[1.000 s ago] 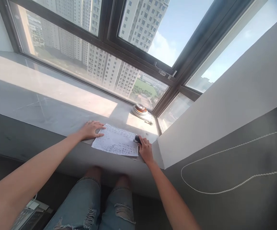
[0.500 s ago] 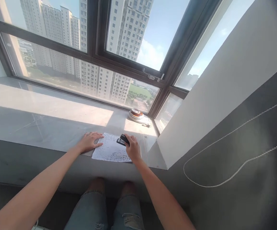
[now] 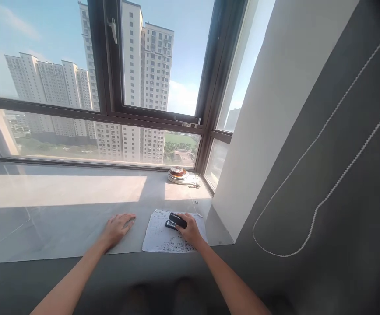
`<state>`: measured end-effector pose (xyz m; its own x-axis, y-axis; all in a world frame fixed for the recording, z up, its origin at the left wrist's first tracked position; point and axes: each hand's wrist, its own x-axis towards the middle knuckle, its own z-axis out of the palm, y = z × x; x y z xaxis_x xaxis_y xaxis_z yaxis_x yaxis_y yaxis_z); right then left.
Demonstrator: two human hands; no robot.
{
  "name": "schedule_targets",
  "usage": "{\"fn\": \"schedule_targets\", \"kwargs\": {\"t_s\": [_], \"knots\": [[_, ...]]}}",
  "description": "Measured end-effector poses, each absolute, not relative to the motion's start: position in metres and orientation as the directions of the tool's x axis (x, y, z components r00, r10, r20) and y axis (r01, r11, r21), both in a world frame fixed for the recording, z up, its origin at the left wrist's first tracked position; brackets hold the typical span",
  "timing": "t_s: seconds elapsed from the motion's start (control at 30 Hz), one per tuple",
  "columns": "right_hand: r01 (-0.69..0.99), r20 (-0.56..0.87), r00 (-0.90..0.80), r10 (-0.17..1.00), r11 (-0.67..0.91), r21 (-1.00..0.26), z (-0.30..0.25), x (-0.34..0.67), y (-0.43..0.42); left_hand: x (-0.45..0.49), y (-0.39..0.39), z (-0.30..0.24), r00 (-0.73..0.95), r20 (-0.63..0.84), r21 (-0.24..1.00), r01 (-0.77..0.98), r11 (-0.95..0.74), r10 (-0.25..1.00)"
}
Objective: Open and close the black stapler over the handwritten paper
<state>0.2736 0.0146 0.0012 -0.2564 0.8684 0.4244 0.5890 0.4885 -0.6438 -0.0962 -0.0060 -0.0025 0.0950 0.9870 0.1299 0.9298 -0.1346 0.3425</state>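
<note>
A black stapler [image 3: 177, 220] is gripped in my right hand [image 3: 189, 228], over the sheet of paper. The white paper [image 3: 159, 232] carries dark handwriting and lies near the front edge of the window sill [image 3: 61, 223]; my right hand and the stapler cover part of it. To the left of the paper, my left hand [image 3: 117, 228] rests flat on the sill with its fingers stretched out. It holds nothing and lies apart from the sheet.
A stack of round plates or discs [image 3: 178, 176] stands in the sill's far right corner, beside a small dark chain-like item [image 3: 194, 186]. The window [image 3: 150, 120] rises behind. On the right are a white wall [image 3: 258, 109] and a hanging beaded cord [image 3: 308, 236].
My left hand has come away from the paper's edge and now lies farther left on the sill. The stapler stays in my right hand above the paper. The camera view has tilted up.
</note>
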Motion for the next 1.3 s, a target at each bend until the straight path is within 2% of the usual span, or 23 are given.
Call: {"fn": "schedule_targets", "kwargs": {"t_s": [0.13,0.23,0.3,0.37,0.43,0.5,0.6,0.73,1.0,1.17,1.3], "knots": [[0.528,0.457,-0.219,0.862,0.499,-0.688,0.001,0.292,0.021,-0.1,-0.004,-0.007,0.113,0.157,0.322,0.933,-0.159,0.981],[0.492,0.496,-0.01,0.868,0.436,-0.753,0.001,0.311,0.04,-0.106,0.0,-0.015,0.105,0.199,0.328,0.93,-0.167,0.974],[0.54,0.514,0.073,0.854,0.4,-0.74,-0.001,0.326,0.052,-0.108,0.003,-0.019,0.086,0.219,0.343,0.926,-0.159,0.972],[0.66,0.526,-0.012,0.851,0.402,-0.635,-0.003,0.338,0.058,-0.109,0.005,-0.02,0.08,0.226,0.356,0.921,-0.159,0.971],[0.779,0.479,-0.139,0.867,0.395,-0.488,-0.005,0.344,0.059,-0.109,0.005,-0.018,0.087,0.221,0.364,0.917,-0.165,0.971],[0.865,0.431,-0.147,0.89,0.327,-0.38,-0.006,0.342,0.058,-0.108,0.004,-0.016,0.088,0.208,0.364,0.917,-0.161,0.974],[0.918,0.425,-0.098,0.9,0.248,-0.311,-0.005,0.331,0.06,-0.108,0.003,-0.013,0.09,0.198,0.354,0.922,-0.157,0.976],[0.924,0.354,-0.229,0.907,0.317,-0.213,-0.013,0.322,0.072,-0.109,0.001,-0.012,0.107,0.192,0.336,0.927,-0.168,0.976],[0.951,0.221,-0.177,0.959,0.225,-0.211,-0.03,0.331,0.113,-0.112,0.002,-0.019,0.093,0.219,0.328,0.931,-0.163,0.971],[0.966,0.209,-0.176,0.962,0.21,-0.151,-0.032,0.319,0.128,-0.116,0.005,-0.031,0.085,0.254,0.328,0.929,-0.169,0.963],[0.958,0.21,-0.201,0.957,0.237,-0.161,-0.034,0.293,0.123,-0.112,0.005,-0.037,-0.03,0.279,0.293,0.955,-0.055,0.96]]}}
